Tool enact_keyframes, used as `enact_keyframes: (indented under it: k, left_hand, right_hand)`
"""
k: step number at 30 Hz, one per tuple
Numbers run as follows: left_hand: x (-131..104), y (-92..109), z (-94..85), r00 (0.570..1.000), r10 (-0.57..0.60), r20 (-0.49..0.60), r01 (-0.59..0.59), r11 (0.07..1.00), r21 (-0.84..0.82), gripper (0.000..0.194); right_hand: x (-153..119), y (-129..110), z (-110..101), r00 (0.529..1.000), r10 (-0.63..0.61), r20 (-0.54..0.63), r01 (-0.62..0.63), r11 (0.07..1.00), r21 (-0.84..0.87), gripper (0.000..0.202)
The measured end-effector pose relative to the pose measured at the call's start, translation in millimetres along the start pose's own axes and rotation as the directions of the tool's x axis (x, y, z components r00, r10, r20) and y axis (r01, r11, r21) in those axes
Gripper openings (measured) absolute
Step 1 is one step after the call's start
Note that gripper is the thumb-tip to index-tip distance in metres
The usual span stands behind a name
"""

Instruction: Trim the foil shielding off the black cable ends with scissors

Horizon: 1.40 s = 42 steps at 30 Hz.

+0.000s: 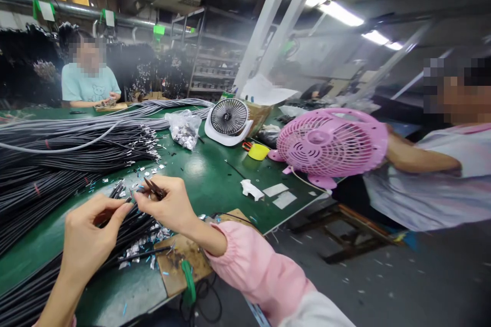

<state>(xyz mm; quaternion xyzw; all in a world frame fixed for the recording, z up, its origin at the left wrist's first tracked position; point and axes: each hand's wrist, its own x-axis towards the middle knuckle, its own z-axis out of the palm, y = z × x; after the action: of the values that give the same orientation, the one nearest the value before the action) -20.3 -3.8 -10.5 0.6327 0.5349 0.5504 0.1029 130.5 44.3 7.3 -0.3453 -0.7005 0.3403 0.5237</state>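
My left hand [90, 237] is closed, thumb and forefinger pinching the end of a black cable at the left front of the table. Against it, my right hand [171, 207] pinches at the same cable end with its fingertips. Dark tweezers [154, 188] lie in the right hand, their two points sticking out up and left, away from the cable. What exactly sits between the fingertips is too small to make out. Below the hands runs a bundle of black cables [126, 237], with silver foil scraps [143, 248] and small blue bits around it.
Stacked black cables [76, 168] with stripped ends and grey cables [153, 108] cover the left. A bag of metal parts [184, 130], white fan [229, 121], yellow tape roll [258, 152] and pink fan [326, 145] stand beyond. A wooden board [184, 260] carries a green clamp [187, 283]. Two people sit nearby.
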Motion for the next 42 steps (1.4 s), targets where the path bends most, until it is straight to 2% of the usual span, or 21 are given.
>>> enact_keyframes:
  k: [4, 6, 8, 10, 12, 14, 15, 16, 17, 20, 22, 25, 31, 37, 42]
  left_hand:
    - [-2, 0, 2.0, 0.998, 0.051, -0.021, -0.050, 0.998, 0.037, 0.018]
    - [-2, -1, 2.2, 0.998, 0.052, -0.020, -0.052, 0.998, 0.032, 0.017]
    - [-3, -3, 1.6, 0.999, 0.041, -0.008, -0.041, 0.999, 0.003, 0.015]
    - [-2, -3, 0.0, 1.000, 0.024, 0.012, -0.023, 0.999, -0.037, 0.013]
    - [1, -3, -2.2, 0.998, 0.011, 0.060, -0.007, 0.998, -0.068, 0.015]
    - [3, -2, -4.6, 0.992, 0.010, 0.126, -0.001, 0.997, -0.072, 0.022]
    - [5, -1, -5.7, 0.988, 0.013, 0.155, -0.003, 0.998, -0.067, 0.026]
    - [6, -1, -6.7, 0.984, 0.016, 0.177, -0.005, 0.998, -0.059, 0.029]
    - [6, 0, -7.4, 0.982, 0.015, 0.187, -0.005, 0.999, -0.052, 0.032]
    - [7, 0, -8.7, 0.982, -0.008, 0.189, 0.016, 0.999, -0.043, 0.037]
    - [6, 0, -8.8, 0.985, -0.030, 0.171, 0.036, 0.999, -0.035, 0.038]
    - [6, 1, -8.3, 0.990, -0.049, 0.129, 0.053, 0.998, -0.025, 0.035]
    - [6, 3, -5.0, 0.996, -0.007, 0.089, 0.008, 1.000, -0.013, 0.026]
    - [5, 3, -2.5, 0.998, -0.026, 0.054, 0.027, 1.000, -0.013, 0.022]
    - [4, 5, -4.3, 0.997, -0.066, 0.027, 0.066, 0.998, -0.012, 0.025]
  right_hand:
    - [-1, -2, 1, 0.998, 0.056, 0.007, -0.056, 0.998, 0.021, 0.022]
    - [0, -3, 2, 0.990, 0.139, 0.035, -0.141, 0.988, 0.065, 0.022]
    - [1, -3, 2, 0.959, 0.262, 0.109, -0.276, 0.950, 0.146, 0.021]
    - [4, -2, 1, 0.895, 0.385, 0.227, -0.435, 0.864, 0.252, 0.016]
    - [9, 1, 0, 0.794, 0.469, 0.386, -0.592, 0.739, 0.321, 0.013]
    - [12, 5, -2, 0.680, 0.497, 0.539, -0.709, 0.632, 0.312, 0.014]
    - [14, 7, -2, 0.643, 0.500, 0.580, -0.736, 0.612, 0.288, 0.016]
    - [14, 8, -3, 0.644, 0.499, 0.580, -0.731, 0.626, 0.272, 0.018]
    - [14, 8, -3, 0.679, 0.491, 0.546, -0.696, 0.666, 0.266, 0.018]
    - [12, 5, -5, 0.844, 0.426, 0.325, -0.513, 0.818, 0.260, 0.017]
    - [10, 0, -7, 0.892, 0.402, 0.207, -0.445, 0.863, 0.240, 0.018]
    - [9, -3, -12, 0.904, 0.397, 0.156, -0.423, 0.881, 0.213, 0.021]
    - [6, 1, -14, 0.906, 0.352, 0.233, -0.402, 0.888, 0.224, 0.030]
    - [2, -6, -10, 0.894, 0.357, 0.272, -0.432, 0.848, 0.308, 0.024]
    - [4, -1, -13, 0.907, 0.354, 0.226, -0.408, 0.870, 0.276, 0.023]
